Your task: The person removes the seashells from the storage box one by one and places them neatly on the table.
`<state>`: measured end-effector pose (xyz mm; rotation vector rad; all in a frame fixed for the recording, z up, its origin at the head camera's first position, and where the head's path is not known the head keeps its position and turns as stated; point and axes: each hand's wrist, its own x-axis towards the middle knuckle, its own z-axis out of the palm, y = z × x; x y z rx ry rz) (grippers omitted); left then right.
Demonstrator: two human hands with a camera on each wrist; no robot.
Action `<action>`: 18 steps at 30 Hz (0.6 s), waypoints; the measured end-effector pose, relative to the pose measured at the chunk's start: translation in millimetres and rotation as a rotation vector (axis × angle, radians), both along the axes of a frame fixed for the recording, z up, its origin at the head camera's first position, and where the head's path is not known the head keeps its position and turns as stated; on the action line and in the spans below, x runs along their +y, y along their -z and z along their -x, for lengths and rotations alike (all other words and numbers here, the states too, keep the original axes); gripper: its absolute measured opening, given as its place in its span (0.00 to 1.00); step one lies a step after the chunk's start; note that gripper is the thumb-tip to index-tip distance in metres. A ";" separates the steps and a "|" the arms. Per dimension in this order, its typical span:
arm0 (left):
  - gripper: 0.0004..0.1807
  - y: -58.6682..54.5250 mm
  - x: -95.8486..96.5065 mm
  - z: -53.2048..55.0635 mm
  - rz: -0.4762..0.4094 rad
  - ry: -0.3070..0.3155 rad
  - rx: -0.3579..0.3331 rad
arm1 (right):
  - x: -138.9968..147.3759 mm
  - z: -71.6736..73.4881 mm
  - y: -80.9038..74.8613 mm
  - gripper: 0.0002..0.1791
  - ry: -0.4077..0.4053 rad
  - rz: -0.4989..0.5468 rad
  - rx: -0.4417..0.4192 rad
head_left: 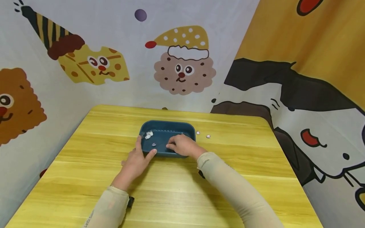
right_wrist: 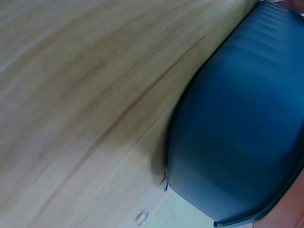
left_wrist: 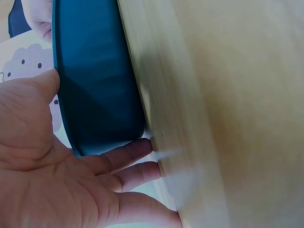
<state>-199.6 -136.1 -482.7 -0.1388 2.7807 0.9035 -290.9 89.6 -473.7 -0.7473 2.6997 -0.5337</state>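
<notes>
A dark blue rectangular tray (head_left: 168, 124) with raised walls stands on the table. My left hand (head_left: 136, 161) lies round its near left corner, thumb at the front rim and index finger along the left side. In the left wrist view its fingers (left_wrist: 138, 174) are nearly straight, tips at the tabletop. My right hand (head_left: 183, 145) reaches over the right part of the tray, thumb and fingertips together low inside it; I cannot tell whether they pinch anything. Small white pieces (head_left: 149, 135) cluster at the tray's left end, with a purplish-grey pebble-like piece (head_left: 154, 144) nearer the front.
Right of the tray, a small pale pinkish piece (head_left: 198, 132) lies on the wooden table (head_left: 239, 177), and a similar pale piece (head_left: 208, 136) sits slightly farther right. A cartoon-printed cloth (head_left: 114, 95) hangs behind the table's far edge and at both sides.
</notes>
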 end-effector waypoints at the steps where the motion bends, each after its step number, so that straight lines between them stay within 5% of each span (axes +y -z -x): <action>1: 0.59 -0.1 0.0 -0.3 0.000 -0.001 0.000 | -0.1 0.3 -0.2 0.16 -0.003 0.001 -0.003; 11: 0.58 0.4 0.3 -2.4 -0.002 -0.003 0.003 | 1.1 6.0 2.4 0.14 -0.111 0.044 -0.091; 18: 0.58 -1.5 0.7 -2.3 -0.003 0.001 0.008 | 0.7 6.0 1.6 0.14 -0.114 0.051 -0.089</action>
